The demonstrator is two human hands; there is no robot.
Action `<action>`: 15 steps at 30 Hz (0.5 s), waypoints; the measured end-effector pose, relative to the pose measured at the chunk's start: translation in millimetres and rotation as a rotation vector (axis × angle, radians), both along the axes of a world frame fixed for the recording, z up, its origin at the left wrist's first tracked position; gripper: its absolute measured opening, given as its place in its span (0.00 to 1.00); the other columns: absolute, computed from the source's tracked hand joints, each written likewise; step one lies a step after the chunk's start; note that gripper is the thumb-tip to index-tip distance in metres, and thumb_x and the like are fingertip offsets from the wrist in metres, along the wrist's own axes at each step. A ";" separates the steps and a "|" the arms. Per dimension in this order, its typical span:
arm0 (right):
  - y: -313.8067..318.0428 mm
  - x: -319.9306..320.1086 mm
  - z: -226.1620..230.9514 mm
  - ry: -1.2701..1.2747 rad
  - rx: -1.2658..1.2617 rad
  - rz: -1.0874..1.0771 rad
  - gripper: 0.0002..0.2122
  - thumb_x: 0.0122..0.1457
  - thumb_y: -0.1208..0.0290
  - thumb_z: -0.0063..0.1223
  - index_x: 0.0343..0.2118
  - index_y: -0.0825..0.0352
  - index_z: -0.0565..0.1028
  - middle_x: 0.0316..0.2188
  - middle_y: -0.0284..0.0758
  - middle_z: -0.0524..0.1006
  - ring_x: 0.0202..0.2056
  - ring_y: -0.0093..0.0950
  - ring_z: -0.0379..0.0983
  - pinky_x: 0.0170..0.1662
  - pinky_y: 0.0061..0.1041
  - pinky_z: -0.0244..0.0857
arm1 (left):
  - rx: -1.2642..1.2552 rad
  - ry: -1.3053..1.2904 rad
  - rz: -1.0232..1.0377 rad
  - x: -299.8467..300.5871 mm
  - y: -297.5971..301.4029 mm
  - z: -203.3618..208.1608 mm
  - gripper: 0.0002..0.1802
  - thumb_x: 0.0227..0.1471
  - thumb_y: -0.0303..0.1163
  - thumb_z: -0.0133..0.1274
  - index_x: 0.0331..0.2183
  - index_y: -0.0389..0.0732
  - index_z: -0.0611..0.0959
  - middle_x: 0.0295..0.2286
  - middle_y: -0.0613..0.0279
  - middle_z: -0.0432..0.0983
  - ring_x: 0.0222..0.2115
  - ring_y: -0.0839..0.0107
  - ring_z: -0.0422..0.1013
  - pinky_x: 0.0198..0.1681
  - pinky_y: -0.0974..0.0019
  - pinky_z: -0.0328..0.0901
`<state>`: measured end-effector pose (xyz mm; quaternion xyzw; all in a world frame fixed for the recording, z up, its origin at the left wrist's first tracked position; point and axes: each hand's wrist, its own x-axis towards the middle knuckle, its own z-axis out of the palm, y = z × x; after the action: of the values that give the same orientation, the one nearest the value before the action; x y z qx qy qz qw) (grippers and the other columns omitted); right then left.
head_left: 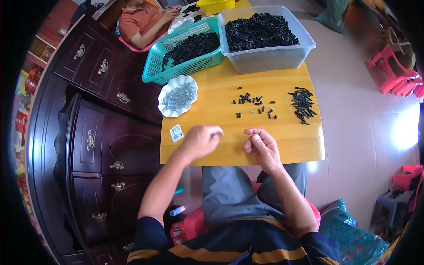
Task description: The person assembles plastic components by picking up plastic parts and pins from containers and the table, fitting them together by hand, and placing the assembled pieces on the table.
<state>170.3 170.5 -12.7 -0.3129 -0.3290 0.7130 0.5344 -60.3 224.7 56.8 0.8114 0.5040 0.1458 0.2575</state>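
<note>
Above the near part of the yellow table (207, 158), my left hand (202, 142) is curled, its fingers slightly blurred. To its right, the thumb and fingers of my right hand (263, 149) are drawn together in a pinch. What either hand holds, if anything, is too small or hidden to make out. Beyond my hands lie several short black plastic pieces (245, 98). A pile of longer black pieces (303, 105) is by the right edge. At the left, a scalloped white dish (162, 109) holds thin silvery metal pieces (179, 96).
A green basket (152, 74) and a clear tub (265, 62), both with black pieces, stand at the far side. A small printed white card (176, 133) lies left. Dark drawers (90, 141) line the left. Another person (143, 24) sits beyond, near a yellow container (215, 5).
</note>
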 end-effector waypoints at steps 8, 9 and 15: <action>0.9 -0.9 -6.0 -0.077 0.110 0.069 0.12 0.70 0.68 0.44 0.49 0.70 0.72 0.29 0.29 0.76 0.32 0.17 0.69 0.42 0.18 0.65 | 0.390 -0.449 0.431 -29.4 122.8 54.7 0.35 0.56 0.25 0.53 0.62 0.30 0.59 0.53 0.41 0.70 0.48 0.62 0.74 0.48 0.65 0.70; 1.6 -0.2 -6.3 -0.078 0.115 0.077 0.12 0.70 0.68 0.45 0.49 0.70 0.72 0.29 0.29 0.76 0.32 0.17 0.69 0.42 0.17 0.65 | 0.406 -0.414 0.383 -22.3 120.9 41.1 0.36 0.55 0.24 0.53 0.62 0.32 0.59 0.53 0.41 0.70 0.49 0.58 0.74 0.49 0.63 0.71; 1.3 -1.6 -1.8 -0.074 0.112 0.089 0.13 0.69 0.67 0.46 0.49 0.70 0.71 0.30 0.29 0.76 0.33 0.17 0.69 0.41 0.17 0.65 | 0.304 -0.300 0.292 17.9 71.1 -40.5 0.33 0.52 0.22 0.56 0.59 0.38 0.67 0.49 0.49 0.73 0.42 0.60 0.75 0.42 0.64 0.73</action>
<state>168.7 171.8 -14.4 -0.2936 -0.4014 0.7043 0.5066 -42.4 295.8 16.3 0.7286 0.5444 0.3742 0.1808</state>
